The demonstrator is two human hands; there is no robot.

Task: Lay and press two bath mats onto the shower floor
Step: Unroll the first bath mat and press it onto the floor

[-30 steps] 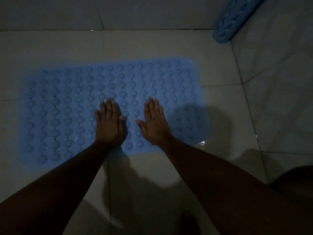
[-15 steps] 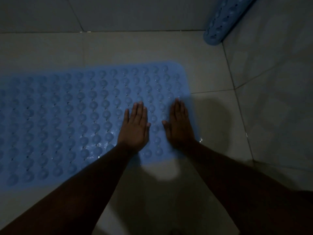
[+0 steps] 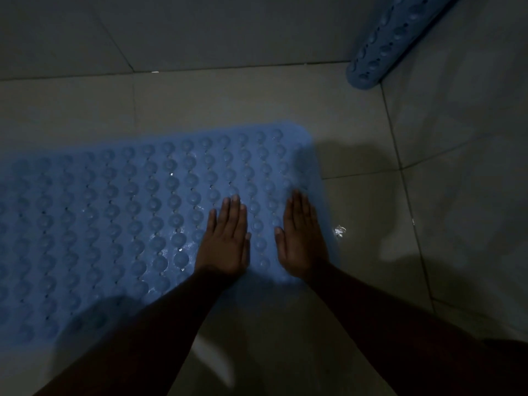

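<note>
A blue bath mat with rows of round bumps lies flat on the grey tiled shower floor, running off the left edge of the view. My left hand rests palm down on it near its right end, fingers together. My right hand lies flat beside it at the mat's right edge. Neither hand holds anything. A second blue mat, rolled up, leans in the far right corner against the wall.
Tiled walls rise at the back and on the right. A small wet glint shows on the floor just right of the mat. The light is dim and my arms cast shadows on the tiles.
Both hands have slid to the right along the mat, from its middle to its right end, staying flat. The view has shifted with them.
</note>
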